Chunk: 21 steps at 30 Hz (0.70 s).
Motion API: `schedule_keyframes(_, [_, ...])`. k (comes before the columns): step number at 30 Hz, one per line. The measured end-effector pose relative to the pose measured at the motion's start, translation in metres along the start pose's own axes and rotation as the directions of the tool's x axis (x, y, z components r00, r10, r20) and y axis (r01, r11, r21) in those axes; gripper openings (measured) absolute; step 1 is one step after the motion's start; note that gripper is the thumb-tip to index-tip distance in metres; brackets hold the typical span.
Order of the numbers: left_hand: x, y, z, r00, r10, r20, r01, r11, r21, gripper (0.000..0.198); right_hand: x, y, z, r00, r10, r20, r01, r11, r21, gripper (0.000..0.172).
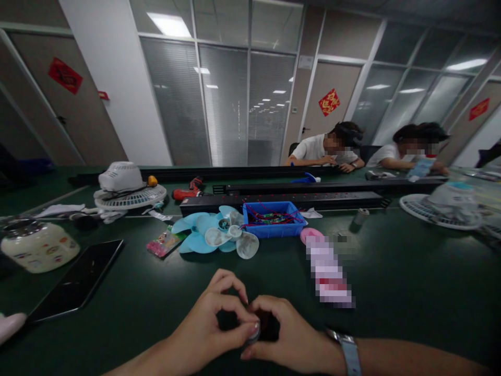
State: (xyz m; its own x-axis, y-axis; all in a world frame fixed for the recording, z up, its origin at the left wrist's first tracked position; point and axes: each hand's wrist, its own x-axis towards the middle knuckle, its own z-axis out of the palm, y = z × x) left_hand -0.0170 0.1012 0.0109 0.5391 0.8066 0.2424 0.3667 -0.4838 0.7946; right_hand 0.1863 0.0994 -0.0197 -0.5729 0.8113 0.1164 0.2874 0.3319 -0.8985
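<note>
My left hand [213,318] and my right hand [287,334] meet low over the dark green table [391,282], fingers curled and pinched together. Between the fingertips sits a small dark round part [261,326] with a shiny edge; I cannot make out what it is. My right wrist wears a watch [348,352]. Beyond the hands lie light blue and clear fan blades [217,235] and a blue bin [273,218] holding red wires and small parts.
A black phone [78,279] and a cream jar [37,245] lie at left. White fan grilles [129,196] [442,209], a red electric screwdriver [188,190] and black rails [282,201] stand farther back. Two people sit across the table at the far right.
</note>
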Motion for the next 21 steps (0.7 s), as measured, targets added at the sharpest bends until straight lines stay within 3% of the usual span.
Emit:
schedule_keyframes(7, [-0.002,0.0,0.006,0.996,-0.01,-0.085,0.013,0.999,0.03,0.018,-0.002,-0.003,-0.001,1.0,-0.005,-0.013,0.004,0.999,-0.04,0.041])
schedule_keyframes(21, [-0.007,-0.013,0.019,0.976,0.132,-0.174,-0.14,0.99,-0.032,0.009,-0.002,0.004,0.0,0.998,0.057,0.01,-0.056,0.997,-0.061,0.039])
